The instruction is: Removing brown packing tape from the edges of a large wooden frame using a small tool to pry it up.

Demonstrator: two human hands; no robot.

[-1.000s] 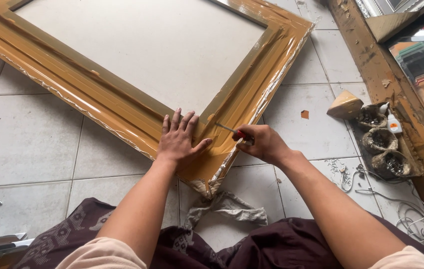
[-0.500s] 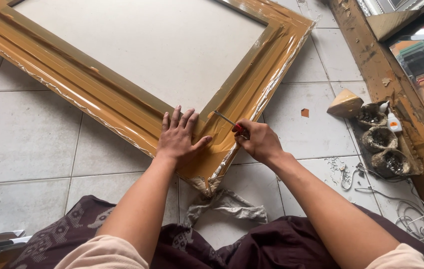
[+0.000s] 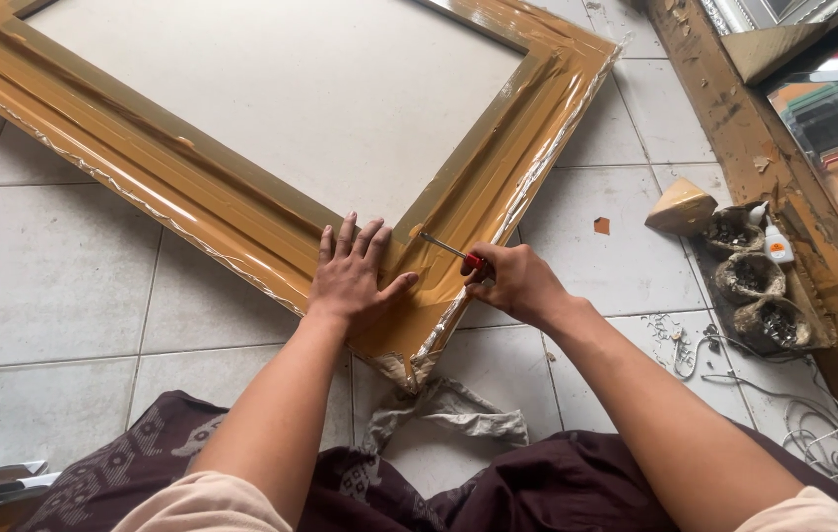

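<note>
A large wooden picture frame wrapped in clear plastic lies flat on the tiled floor, its near corner pointing at me. My left hand presses flat on that corner, fingers spread. My right hand is closed around a red-handled screwdriver, whose metal shaft points left toward the inner edge of the frame near a pale backing board. Torn plastic hangs off the corner tip.
A crumpled grey cloth lies on the tiles below the corner. At the right stand three dirty paper cups, a small white glue bottle, a wooden wedge, tangled white cord and a rough wooden beam.
My right hand has shifted slightly, and the screwdriver tip has moved a little further along the frame's inner edge. My left hand stays pressed on the corner.
</note>
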